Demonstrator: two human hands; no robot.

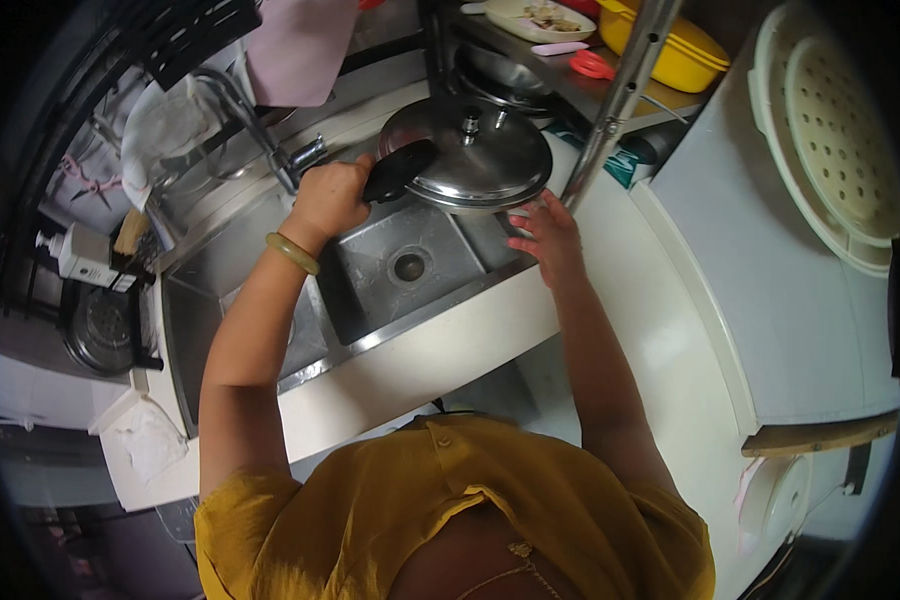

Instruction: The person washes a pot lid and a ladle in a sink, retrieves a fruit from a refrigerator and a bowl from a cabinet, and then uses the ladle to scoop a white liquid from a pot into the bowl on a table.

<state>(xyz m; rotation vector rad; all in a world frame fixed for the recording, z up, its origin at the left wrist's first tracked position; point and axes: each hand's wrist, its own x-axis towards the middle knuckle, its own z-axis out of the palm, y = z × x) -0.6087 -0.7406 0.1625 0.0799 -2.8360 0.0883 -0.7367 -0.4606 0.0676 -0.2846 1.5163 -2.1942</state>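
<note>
My left hand (332, 196) is closed around the black handle (401, 172) of a steel pan. A shiny domed metal lid (469, 161) with a small knob covers the pan, so its inside is hidden. The pan is held over the back right part of a stainless steel double sink (450, 262). Close to the pan's near right rim is my right hand (553, 240), its fingers spread; whether the fingertips touch the rim cannot be told. A faucet (292, 161) stands behind my left hand.
At the left are a white pump bottle (82, 255) and a black rack (15, 187). Metal pans (506, 75) sit behind the lid. A slanted metal pole (615, 105) rises at the right, near a yellow container (667, 49) and a perforated pale basket (840, 142).
</note>
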